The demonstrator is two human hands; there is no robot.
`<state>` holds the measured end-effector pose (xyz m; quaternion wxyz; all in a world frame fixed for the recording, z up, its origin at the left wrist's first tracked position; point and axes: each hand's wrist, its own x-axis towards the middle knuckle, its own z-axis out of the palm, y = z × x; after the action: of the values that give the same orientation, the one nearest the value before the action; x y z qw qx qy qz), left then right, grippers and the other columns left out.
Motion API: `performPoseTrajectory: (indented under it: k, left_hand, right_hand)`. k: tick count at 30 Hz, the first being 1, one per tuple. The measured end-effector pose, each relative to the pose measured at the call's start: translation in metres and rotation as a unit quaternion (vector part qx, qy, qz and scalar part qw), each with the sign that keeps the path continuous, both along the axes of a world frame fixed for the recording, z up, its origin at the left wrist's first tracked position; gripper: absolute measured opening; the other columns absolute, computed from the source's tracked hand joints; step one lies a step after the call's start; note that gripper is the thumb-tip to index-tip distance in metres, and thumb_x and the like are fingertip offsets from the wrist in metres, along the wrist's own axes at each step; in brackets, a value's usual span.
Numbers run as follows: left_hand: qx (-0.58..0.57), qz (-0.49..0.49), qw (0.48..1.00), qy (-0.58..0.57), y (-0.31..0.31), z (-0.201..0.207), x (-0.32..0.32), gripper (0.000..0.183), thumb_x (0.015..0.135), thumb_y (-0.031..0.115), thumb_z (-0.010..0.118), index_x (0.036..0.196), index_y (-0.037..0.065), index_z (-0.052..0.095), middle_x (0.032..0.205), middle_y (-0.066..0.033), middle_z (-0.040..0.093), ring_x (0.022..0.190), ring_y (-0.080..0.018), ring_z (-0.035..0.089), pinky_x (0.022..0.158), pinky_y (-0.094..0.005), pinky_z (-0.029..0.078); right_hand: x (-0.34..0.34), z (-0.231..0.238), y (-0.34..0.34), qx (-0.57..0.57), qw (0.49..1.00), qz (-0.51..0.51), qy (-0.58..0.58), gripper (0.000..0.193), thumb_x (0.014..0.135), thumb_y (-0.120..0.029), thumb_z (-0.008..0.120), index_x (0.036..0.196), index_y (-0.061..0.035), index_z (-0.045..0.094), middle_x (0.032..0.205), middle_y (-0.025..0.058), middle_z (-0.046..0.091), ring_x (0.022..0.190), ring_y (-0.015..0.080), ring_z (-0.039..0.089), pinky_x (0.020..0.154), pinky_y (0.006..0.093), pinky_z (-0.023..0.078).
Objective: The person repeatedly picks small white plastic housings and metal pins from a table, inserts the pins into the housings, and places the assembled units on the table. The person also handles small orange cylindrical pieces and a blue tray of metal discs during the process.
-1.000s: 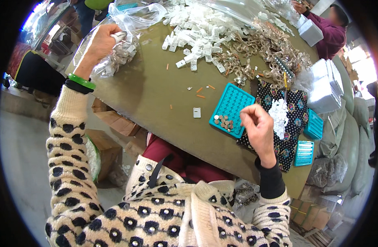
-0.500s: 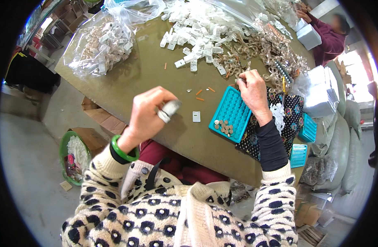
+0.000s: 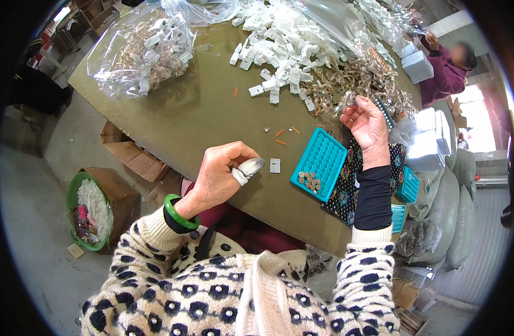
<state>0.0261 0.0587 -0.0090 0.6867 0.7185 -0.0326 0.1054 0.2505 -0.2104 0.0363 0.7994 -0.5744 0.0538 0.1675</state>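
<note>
My left hand, a green bangle on its wrist, is closed above the near edge of the table. White wrapping with a greyish tip shows at its fingers; I cannot tell whether it covers a digit or is held. My right hand is raised at the edge of a heap of clear strap-like pieces. Its fingertips pinch a small clear plastic piece, and the palm shows. Between the hands lie a small white plate and a teal dimpled tray with several small round brownish discs in its near end.
White plastic cases are heaped at the far side beside a filled clear bag. Small orange strips lie mid-table. White stacked trays stand right. Another person in a maroon top sits at the far right. A green basket stands left.
My right hand has moved up and right from beside the tray, and its palm has turned into view. My left hand has shifted slightly right and nearer. The whole view has shifted a little.
</note>
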Motion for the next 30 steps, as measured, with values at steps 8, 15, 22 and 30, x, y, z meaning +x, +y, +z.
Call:
performPoseTrajectory:
  k: [8, 15, 22, 30]
  left_hand:
    - [-0.010, -0.025, 1.000, 0.009, 0.001, 0.005, 0.002, 0.003, 0.088, -0.001, 0.065, 0.089, -0.004, 0.064, 0.079, -0.0036, 0.065, 0.070, -0.0068, 0.060, 0.063, -0.0212, 0.050]
    - [-0.037, -0.049, 0.998, 0.006, -0.011, 0.022, 0.036, 0.008, 0.087, 0.000, 0.068, 0.092, -0.003, 0.065, 0.083, -0.0045, 0.067, 0.073, -0.0064, 0.061, 0.065, -0.0218, 0.051]
    - [0.178, 0.090, 0.956, -0.215, -0.047, 0.030, 0.094, 0.026, 0.075, -0.002, 0.073, 0.099, 0.003, 0.064, 0.085, -0.0061, 0.059, 0.071, -0.0198, 0.063, 0.062, -0.0307, 0.051]
    - [0.194, 0.082, 0.946, -0.246, -0.054, 0.025, 0.096, 0.030, 0.071, -0.008, 0.069, 0.098, 0.005, 0.066, 0.084, -0.0081, 0.061, 0.071, -0.0218, 0.064, 0.059, -0.0300, 0.051]
  right_hand:
    - [-0.003, 0.000, 0.012, -0.159, 0.982, -0.039, -0.094, 0.009, 0.086, -0.008, 0.068, 0.093, -0.0045, 0.065, 0.080, 0.0030, 0.065, 0.066, 0.0143, 0.065, 0.057, 0.0271, 0.055]
    - [-0.027, 0.007, 0.030, -0.021, 0.999, -0.004, -0.042, 0.009, 0.089, -0.006, 0.064, 0.097, -0.0015, 0.063, 0.079, 0.0064, 0.066, 0.067, 0.0184, 0.067, 0.061, 0.0335, 0.058]
    - [-0.078, 0.013, 0.064, 0.020, 0.997, 0.050, -0.055, 0.011, 0.092, -0.007, 0.062, 0.100, 0.0001, 0.061, 0.084, 0.0066, 0.065, 0.071, 0.0144, 0.064, 0.065, 0.0294, 0.056]
    - [-0.087, 0.013, 0.056, 0.054, 0.995, 0.080, 0.002, 0.011, 0.092, -0.010, 0.061, 0.096, 0.0009, 0.063, 0.083, 0.0065, 0.065, 0.069, 0.0150, 0.064, 0.066, 0.0321, 0.057]
